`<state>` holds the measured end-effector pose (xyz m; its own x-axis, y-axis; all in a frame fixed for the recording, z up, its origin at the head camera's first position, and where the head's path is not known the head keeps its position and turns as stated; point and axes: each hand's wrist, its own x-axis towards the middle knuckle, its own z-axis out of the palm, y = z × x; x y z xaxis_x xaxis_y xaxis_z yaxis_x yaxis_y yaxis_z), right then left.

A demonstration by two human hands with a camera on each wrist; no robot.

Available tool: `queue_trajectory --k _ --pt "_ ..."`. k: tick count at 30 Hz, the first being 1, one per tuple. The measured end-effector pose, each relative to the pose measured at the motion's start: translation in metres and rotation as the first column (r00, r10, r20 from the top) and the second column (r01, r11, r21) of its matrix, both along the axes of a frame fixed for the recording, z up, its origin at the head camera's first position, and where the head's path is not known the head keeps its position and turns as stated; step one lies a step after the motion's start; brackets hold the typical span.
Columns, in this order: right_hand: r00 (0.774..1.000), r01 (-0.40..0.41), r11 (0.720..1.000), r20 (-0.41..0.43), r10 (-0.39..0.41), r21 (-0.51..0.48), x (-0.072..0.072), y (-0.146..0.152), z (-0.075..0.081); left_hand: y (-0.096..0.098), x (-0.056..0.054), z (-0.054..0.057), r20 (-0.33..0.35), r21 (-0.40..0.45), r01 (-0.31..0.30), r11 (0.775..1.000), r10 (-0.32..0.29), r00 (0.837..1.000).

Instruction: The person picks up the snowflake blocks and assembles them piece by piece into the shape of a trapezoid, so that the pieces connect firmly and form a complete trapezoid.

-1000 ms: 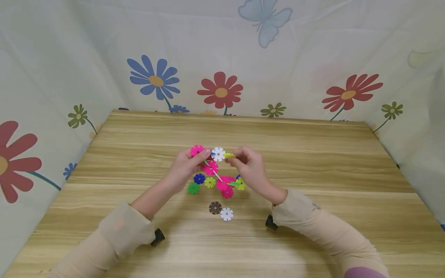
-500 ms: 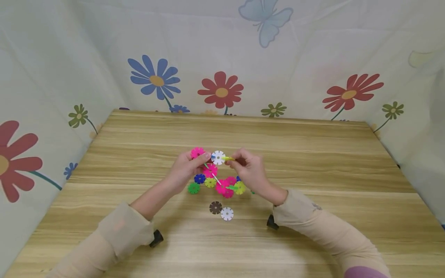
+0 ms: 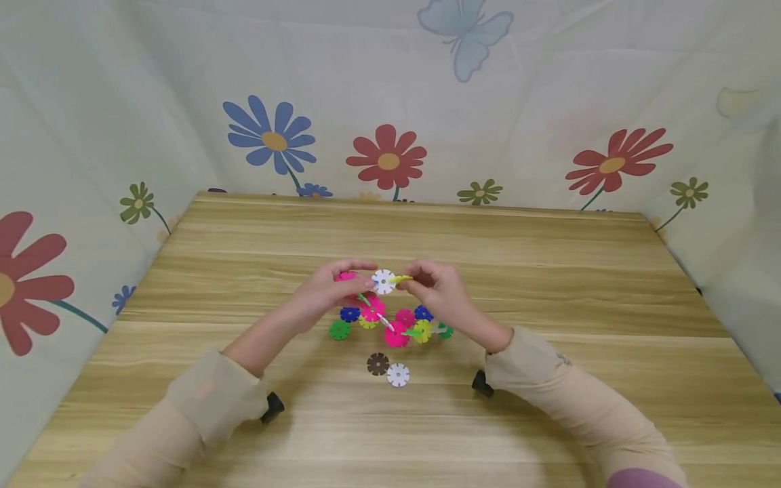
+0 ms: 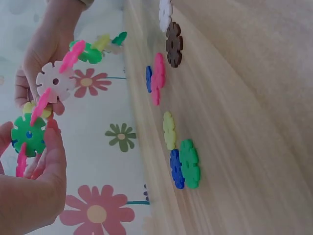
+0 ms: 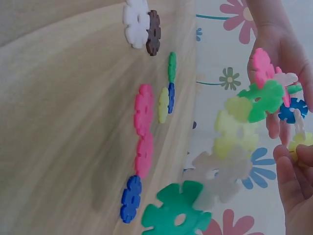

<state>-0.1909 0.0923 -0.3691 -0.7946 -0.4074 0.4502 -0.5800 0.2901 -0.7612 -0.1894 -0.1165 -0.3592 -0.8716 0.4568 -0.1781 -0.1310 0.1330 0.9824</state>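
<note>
Chain of discs, one in all, is held in the air above the middle of the counter, between a left hand and a right hand. Behind spreads a pale cloth, printed with one butterfly, one large blue flower, three large red flowers and three smaller green flowers. Two sleeves with turned-back cuffs reach over the wood-grained counter, and two black pieces stick out, one beneath each cuff.

Both hands are grasping. The left grips the chain, its index finger stretched out above the thumb; the right pinches one yellow disc. That disc meets the edge of one white disc; how deeply it is slotted I cannot tell. From the left hand the chain slants down toward the right; in it I count three pink discs and three green.

Eight loose discs lie on the counter. Three are at the left: one green, one blue, one yellow. Three are at the right: two pink and one blue. Two lie nearest the person, one brown just beside one white.
</note>
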Motion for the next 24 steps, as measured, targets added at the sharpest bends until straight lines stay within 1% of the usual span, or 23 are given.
queue_trajectory --k 5,9,11,15,18,21,24 --pt "1.000 -0.021 0.999 -0.015 0.022 0.035 -0.003 0.000 0.004 0.003 -0.002 0.001 -0.030 -0.051 0.041 0.998 -0.043 0.999" --pt "0.999 -0.029 0.998 0.026 0.027 0.062 -0.005 0.001 0.007 0.004 -0.004 0.001 -0.040 -0.067 0.029 0.997 -0.031 0.999" --pt "0.998 -0.011 0.998 0.060 0.007 0.069 -0.006 0.002 0.009 0.002 -0.006 0.001 -0.045 -0.066 0.006 0.998 -0.009 0.999" --pt "0.993 0.052 0.997 0.099 -0.057 0.052 -0.007 0.006 0.013 -0.007 -0.012 0.002 -0.100 -0.071 -0.054 0.996 0.047 0.994" --pt "0.993 0.082 0.996 0.079 -0.084 0.035 -0.007 0.009 0.013 -0.015 -0.017 0.003 -0.123 -0.075 -0.109 0.991 0.100 0.987" --pt "0.996 0.071 0.997 0.057 -0.073 0.036 -0.008 0.008 0.010 -0.022 -0.021 0.004 -0.126 -0.069 -0.155 0.985 0.146 0.981" --pt "0.997 0.019 0.996 0.073 -0.025 0.088 -0.009 0.005 0.004 -0.029 -0.026 0.005 -0.118 -0.055 -0.192 0.980 0.184 0.976"
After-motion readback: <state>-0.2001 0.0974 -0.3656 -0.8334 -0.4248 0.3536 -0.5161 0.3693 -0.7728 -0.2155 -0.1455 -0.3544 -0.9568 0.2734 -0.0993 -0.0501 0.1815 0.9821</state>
